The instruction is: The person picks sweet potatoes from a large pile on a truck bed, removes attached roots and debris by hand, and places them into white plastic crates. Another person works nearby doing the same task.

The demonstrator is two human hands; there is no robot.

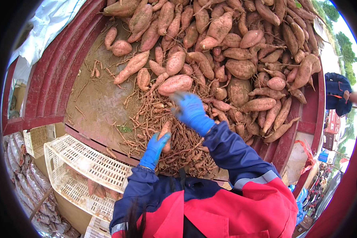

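My left hand, in a blue glove, grips a slim sweet potato above a heap of thin roots. Up and to the right of it, my right hand, gloved in blue too, is blurred over the upper edge of the root heap, its fingers just below a large pink sweet potato. Whether the right fingers touch anything cannot be told. A big pile of soil-covered sweet potatoes spreads beyond both hands.
Red metal side walls flank the dirty truck bed. A white plastic crate holding sweet potatoes stands at lower left, near filled bags. A person in dark clothing stands outside at the right.
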